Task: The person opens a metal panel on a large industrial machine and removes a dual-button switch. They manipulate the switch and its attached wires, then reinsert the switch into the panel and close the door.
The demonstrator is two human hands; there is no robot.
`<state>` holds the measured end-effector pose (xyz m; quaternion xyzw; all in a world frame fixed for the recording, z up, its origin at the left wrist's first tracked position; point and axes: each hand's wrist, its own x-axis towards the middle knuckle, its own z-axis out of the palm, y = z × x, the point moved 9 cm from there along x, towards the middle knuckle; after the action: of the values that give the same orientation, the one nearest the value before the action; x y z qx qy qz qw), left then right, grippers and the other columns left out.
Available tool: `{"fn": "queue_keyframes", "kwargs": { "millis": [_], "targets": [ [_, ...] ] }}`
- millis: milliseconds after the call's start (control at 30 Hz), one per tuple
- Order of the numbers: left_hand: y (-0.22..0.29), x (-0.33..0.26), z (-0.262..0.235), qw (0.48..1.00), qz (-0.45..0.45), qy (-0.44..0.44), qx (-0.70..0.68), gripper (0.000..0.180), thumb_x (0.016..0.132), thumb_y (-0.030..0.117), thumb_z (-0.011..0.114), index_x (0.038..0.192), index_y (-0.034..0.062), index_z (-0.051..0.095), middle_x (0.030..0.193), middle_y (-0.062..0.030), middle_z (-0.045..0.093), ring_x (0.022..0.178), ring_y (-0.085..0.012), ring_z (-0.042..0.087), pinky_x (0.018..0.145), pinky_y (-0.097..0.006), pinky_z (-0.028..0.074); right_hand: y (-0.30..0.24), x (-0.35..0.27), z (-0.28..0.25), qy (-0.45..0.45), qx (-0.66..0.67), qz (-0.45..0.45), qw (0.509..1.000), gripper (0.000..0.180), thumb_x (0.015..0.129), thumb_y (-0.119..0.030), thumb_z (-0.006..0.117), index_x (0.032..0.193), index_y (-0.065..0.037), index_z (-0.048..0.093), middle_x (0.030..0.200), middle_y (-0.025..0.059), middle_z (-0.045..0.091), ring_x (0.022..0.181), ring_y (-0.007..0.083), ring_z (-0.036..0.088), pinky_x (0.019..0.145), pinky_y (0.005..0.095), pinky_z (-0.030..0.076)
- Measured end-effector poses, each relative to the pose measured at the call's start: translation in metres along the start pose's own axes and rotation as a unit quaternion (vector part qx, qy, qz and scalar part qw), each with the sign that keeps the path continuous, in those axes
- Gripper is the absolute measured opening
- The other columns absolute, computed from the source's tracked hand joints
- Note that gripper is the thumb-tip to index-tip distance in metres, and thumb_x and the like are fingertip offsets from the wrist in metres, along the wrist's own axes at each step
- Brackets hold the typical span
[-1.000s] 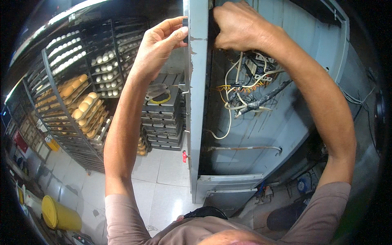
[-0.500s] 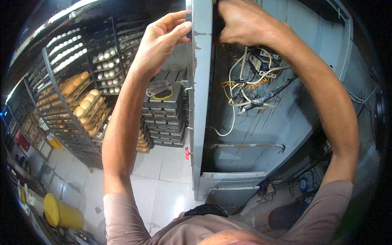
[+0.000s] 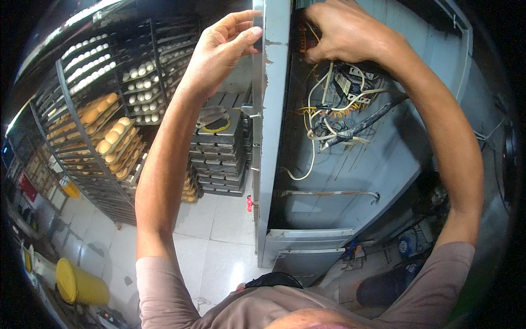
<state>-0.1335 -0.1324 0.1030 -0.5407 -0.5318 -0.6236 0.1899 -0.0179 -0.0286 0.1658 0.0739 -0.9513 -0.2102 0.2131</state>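
My left hand [image 3: 222,52] is raised to the outer face of a grey-blue metal cabinet [image 3: 272,109]. Its thumb and fingers close on a small dark square part [image 3: 258,23] at the panel, mostly covered by the fingers. Behind that panel, inside the open cabinet, my right hand [image 3: 353,33] is bent with thumb and fingers curled near orange wires [image 3: 302,39]. What its fingertips grip is hidden. Below it hang a black-and-white contactor [image 3: 350,82], loose white wires [image 3: 323,123] and a thick black-taped cable [image 3: 372,122].
Left stands a tall rack [image 3: 82,120] with trays of browned buns and pale dough balls. Stacked dark metal pans [image 3: 219,159] stand beside the cabinet, a glove on top. A yellow bin [image 3: 82,282] is at lower left; a dark cylinder [image 3: 378,285] lies lower right.
My right hand has shifted slightly right and its fingers have opened a little, uncovering the orange wires. My left hand stays at the panel; the view has shifted slightly.
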Motion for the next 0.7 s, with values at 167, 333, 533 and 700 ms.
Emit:
{"fn": "queue_keyframes", "kwargs": {
  "millis": [167, 333, 533, 700],
  "targets": [
    [-0.006, 0.002, 0.002, 1.000, -0.008, -0.011, -0.004, 0.041, 0.096, 0.027, 0.064, 0.129, 0.0021, 0.060, 0.113, -0.0092, 0.068, 0.100, -0.0128, 0.062, 0.088, -0.031, 0.052, 0.027, 0.004, 0.024, -0.033, 0.117, -0.012, 0.992, 0.031, 0.082, -0.023, 0.073, 0.097, 0.003, 0.069, 0.089, 0.0171, 0.071, 0.080, 0.0289, 0.068, 0.077, 0.0383, 0.057],
    [-0.007, 0.000, 0.003, 1.000, -0.015, -0.010, -0.024, 0.040, 0.097, 0.025, 0.063, 0.129, 0.0013, 0.060, 0.113, -0.0088, 0.067, 0.101, -0.0129, 0.062, 0.087, -0.030, 0.052, 0.000, -0.015, 0.005, 0.205, 0.076, -0.190, 0.957, 0.045, 0.062, -0.016, 0.078, 0.098, 0.007, 0.065, 0.092, 0.0267, 0.067, 0.088, 0.0397, 0.067, 0.078, 0.0442, 0.053],
    [-0.007, -0.001, 0.000, 0.999, -0.027, -0.016, -0.030, 0.041, 0.097, 0.026, 0.064, 0.129, 0.0009, 0.060, 0.114, -0.0082, 0.067, 0.102, -0.0128, 0.062, 0.088, -0.029, 0.052, -0.001, -0.028, 0.007, 0.197, 0.071, -0.179, 0.961, 0.051, 0.061, -0.019, 0.082, 0.104, -0.001, 0.061, 0.095, 0.0213, 0.068, 0.095, 0.0390, 0.065, 0.085, 0.0464, 0.051],
    [-0.007, -0.003, 0.001, 0.999, -0.029, -0.005, -0.029, 0.043, 0.096, 0.028, 0.065, 0.129, 0.0004, 0.060, 0.115, -0.0080, 0.067, 0.103, -0.0128, 0.062, 0.088, -0.029, 0.052, -0.005, -0.034, 0.007, 0.197, 0.063, -0.193, 0.959, 0.051, 0.065, -0.025, 0.083, 0.106, -0.004, 0.060, 0.095, 0.0181, 0.065, 0.099, 0.0378, 0.061, 0.089, 0.0468, 0.047]
  ]
}}
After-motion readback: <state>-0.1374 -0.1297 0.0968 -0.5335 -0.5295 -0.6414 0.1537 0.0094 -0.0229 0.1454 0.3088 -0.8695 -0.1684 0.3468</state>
